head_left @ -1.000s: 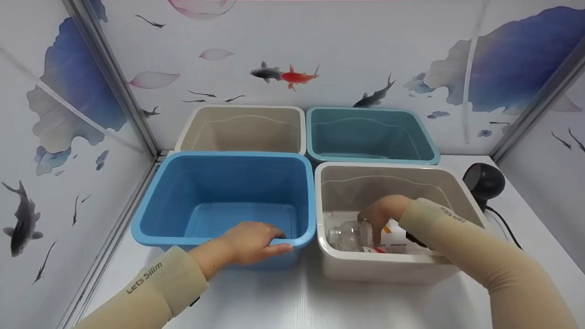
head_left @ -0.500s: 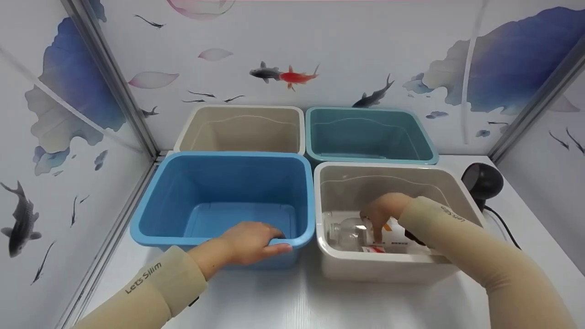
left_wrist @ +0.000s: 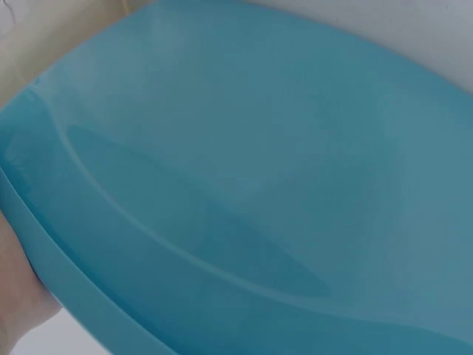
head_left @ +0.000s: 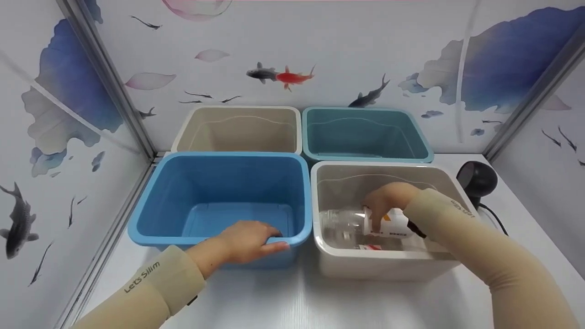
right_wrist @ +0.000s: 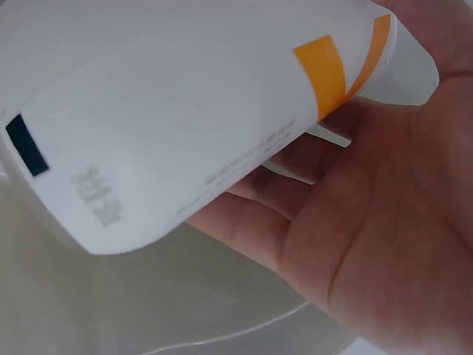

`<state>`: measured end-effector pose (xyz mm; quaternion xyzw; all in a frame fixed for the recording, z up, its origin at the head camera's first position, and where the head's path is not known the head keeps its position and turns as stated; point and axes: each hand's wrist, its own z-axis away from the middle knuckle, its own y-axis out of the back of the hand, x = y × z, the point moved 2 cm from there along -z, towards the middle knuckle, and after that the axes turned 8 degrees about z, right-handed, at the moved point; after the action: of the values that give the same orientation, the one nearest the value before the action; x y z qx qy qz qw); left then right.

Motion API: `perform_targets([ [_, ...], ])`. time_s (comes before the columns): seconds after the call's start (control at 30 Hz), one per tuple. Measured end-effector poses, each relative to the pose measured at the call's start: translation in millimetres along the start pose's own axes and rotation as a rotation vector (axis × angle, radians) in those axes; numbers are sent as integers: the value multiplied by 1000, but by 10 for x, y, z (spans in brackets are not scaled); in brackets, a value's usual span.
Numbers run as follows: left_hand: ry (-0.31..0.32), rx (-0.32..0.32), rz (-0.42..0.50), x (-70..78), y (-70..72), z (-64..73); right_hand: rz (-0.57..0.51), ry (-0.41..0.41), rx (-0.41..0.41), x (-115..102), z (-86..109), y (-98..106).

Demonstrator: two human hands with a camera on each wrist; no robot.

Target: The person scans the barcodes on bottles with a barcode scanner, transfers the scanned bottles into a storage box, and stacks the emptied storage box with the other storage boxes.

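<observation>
My left hand [head_left: 249,242] grips the front rim of the blue bin [head_left: 160,240], thumb outside and fingers over the inner side. In the left wrist view the bin's blue wall [left_wrist: 244,163] fills most of the picture. My right hand [head_left: 388,201] reaches into the white bin [head_left: 388,267] at front right and holds a white cylindrical container [head_left: 393,227] with orange marks. Its fingers wrap behind the container [right_wrist: 170,126] in the right wrist view. Clear plastic [head_left: 340,224], ribbed like a bottle, lies left of it, and a small red-and-white piece [head_left: 369,247] shows below.
Behind stand a beige bin [head_left: 242,112] and a teal bin [head_left: 370,113], their rims close to the front bins. A black round device [head_left: 477,178] with a cable stands right of the white bin. Printed panels [head_left: 274,41] enclose the white table [head_left: 292,306].
The white container has risen a little in the right hand and tilted, showing more of its side. The clear plastic beside it has shifted. The left hand has stayed on the rim.
</observation>
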<state>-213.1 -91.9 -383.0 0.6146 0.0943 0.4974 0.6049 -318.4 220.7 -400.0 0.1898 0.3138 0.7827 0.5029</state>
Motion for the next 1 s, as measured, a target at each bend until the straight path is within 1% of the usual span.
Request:
perform_targets([
  [0.1,-1,2,-5,1,4,0,-7,8,-13,10,19,10],
  [0.17,1,0,-6,0,6,-5,-13,-2,-11,23,37,19],
  [0.27,-5,-4,-21,-4,6,-16,-73,-42,-6,56,71,34],
  [0.37,-15,-4,-34,-6,4,-25,-158,-62,-3,89,103,51],
  [0.43,-21,-2,-36,-7,1,-30,-190,-70,2,116,121,66],
  [0.5,-20,2,-32,-8,-4,-33,-192,-52,18,144,133,89],
  [0.63,-16,6,-25,-6,-14,-38,-136,23,71,217,137,140],
  [0.7,-16,5,-19,-2,-17,-38,-139,49,89,257,134,148],
  [0.8,-22,3,-13,0,-12,-29,-206,57,95,306,125,138],
  [0.9,-24,-3,-5,1,0,-16,-262,42,89,340,115,113],
  [1.0,-28,-2,-10,0,4,-14,-264,35,91,356,101,92],
])
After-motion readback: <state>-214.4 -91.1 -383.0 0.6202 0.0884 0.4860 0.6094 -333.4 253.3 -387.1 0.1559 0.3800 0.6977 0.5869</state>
